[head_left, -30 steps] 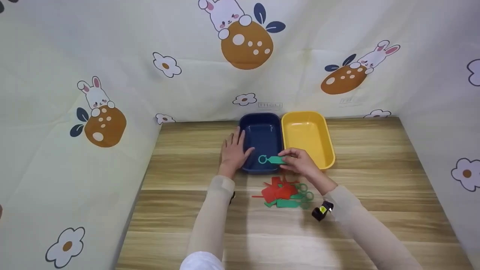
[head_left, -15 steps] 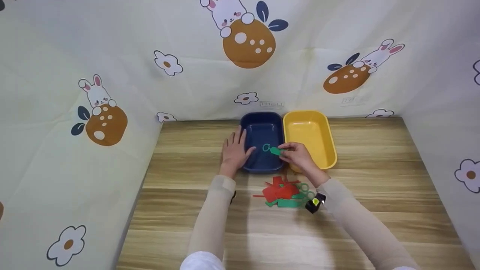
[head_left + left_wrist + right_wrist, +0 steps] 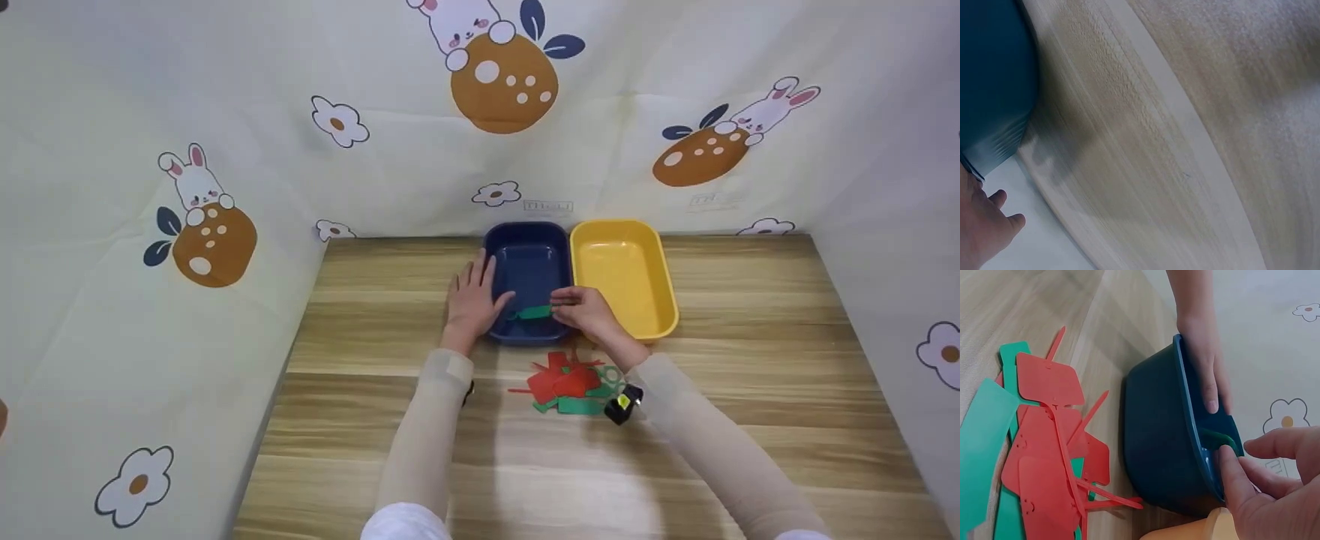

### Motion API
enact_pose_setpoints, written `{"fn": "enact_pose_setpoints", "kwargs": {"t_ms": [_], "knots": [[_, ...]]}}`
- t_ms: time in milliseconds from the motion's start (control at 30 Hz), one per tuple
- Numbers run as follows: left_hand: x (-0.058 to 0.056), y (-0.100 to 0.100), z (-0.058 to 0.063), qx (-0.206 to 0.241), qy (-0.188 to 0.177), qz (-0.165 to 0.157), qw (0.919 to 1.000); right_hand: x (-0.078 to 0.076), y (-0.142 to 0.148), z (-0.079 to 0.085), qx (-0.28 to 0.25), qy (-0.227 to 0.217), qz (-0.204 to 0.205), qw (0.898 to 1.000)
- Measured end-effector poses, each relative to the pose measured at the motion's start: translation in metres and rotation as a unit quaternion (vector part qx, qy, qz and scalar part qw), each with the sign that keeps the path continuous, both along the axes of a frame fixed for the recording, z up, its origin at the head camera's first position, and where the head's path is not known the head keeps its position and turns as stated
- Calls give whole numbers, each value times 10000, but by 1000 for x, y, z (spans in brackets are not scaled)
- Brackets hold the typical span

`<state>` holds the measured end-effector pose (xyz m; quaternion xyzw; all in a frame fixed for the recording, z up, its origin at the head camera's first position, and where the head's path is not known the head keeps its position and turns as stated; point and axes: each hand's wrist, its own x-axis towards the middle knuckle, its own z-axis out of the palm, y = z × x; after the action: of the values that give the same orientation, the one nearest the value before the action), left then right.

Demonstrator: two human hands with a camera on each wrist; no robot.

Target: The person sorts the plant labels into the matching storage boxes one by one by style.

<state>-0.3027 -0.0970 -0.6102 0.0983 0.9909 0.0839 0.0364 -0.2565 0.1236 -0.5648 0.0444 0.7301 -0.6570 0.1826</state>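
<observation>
The left hand [image 3: 471,304] rests with spread fingers on the left rim of a dark blue bin [image 3: 531,259], thumb over its inside. In the left wrist view, its fingers [image 3: 1008,222] show beyond the bin's corner. A green tag [image 3: 535,312] lies low inside the blue bin, its ring end towards the left hand. Over the right rim, the right hand [image 3: 589,311] has its fingertips right beside the tag's broad end. The right wrist view shows thumb and fingers apart, one fingertip overlapping the green tag [image 3: 1216,437].
A yellow bin [image 3: 626,277] stands against the blue one on the right. In front of both lies a loose pile of red tags [image 3: 562,381] and green tags [image 3: 580,406] on the wooden table [image 3: 375,420]. A printed curtain [image 3: 397,172] encloses the back and sides.
The right hand has carried the green tag from above the blue bin's front down into it, and its fingers have come apart from the tag. The left hand has stayed on the rim.
</observation>
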Motion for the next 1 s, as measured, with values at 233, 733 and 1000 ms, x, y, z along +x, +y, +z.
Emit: {"fn": "enact_pose_setpoints", "kwargs": {"t_ms": [233,733,1000], "knots": [[-2,1,1,24,-10,33,10000,1,0,1,255,87,109,9996],[1,0,1,3,-2,40,10000,8,2,2,411,65,173,9990],[3,1,4,105,40,29,9999,14,6,4,233,7,226,9995]]}}
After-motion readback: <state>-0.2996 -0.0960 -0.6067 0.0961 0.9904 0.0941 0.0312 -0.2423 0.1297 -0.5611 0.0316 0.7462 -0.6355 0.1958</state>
